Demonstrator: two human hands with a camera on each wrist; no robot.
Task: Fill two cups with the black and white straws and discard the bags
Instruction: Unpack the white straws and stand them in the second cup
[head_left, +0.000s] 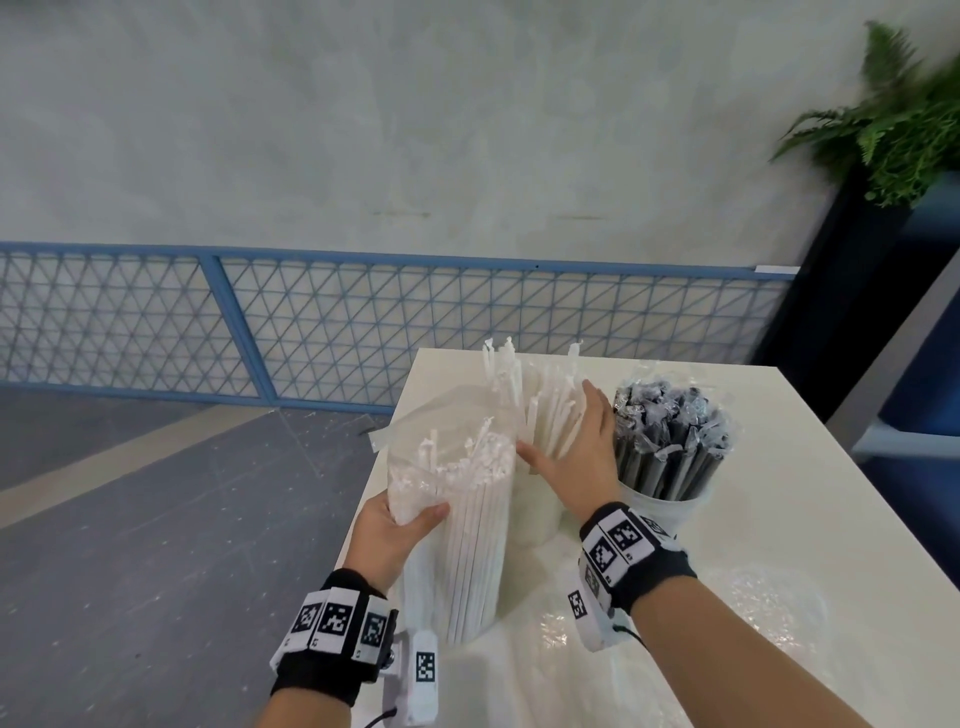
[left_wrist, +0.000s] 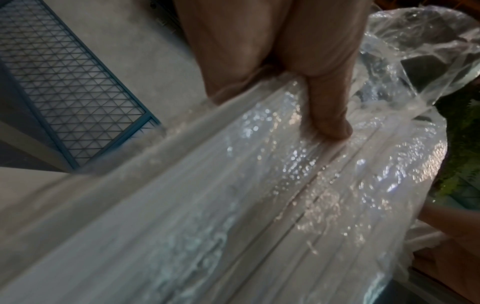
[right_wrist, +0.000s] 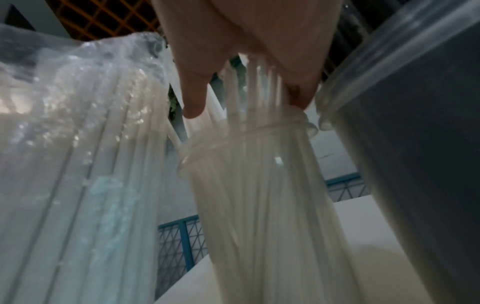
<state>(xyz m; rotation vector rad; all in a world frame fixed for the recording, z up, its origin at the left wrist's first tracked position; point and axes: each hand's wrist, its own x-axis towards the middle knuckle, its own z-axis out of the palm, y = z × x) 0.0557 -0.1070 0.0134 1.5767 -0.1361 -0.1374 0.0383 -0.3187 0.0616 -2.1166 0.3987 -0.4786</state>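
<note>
- Both forearms are bare, with no sleeves showing in the head view.
- The left hand (head_left: 397, 525) is bare: no glove and no ring to be seen.
- The right hand (head_left: 576, 457) is bare too.
- A black fabric band (head_left: 324, 670) wraps the left wrist.
- White rectangular tags (head_left: 335, 618) printed with black square-pixel codes run in a row round that band.
- A white oblong unit (head_left: 423, 675) bearing one more code tag hangs at the inner side of the left wrist, with a thin black cable (head_left: 376, 719) trailing from it.
- The right wrist wears a matching black band (head_left: 649, 571) with coded white tags (head_left: 621, 540) and a thin black cable (head_left: 631, 634).
</note>
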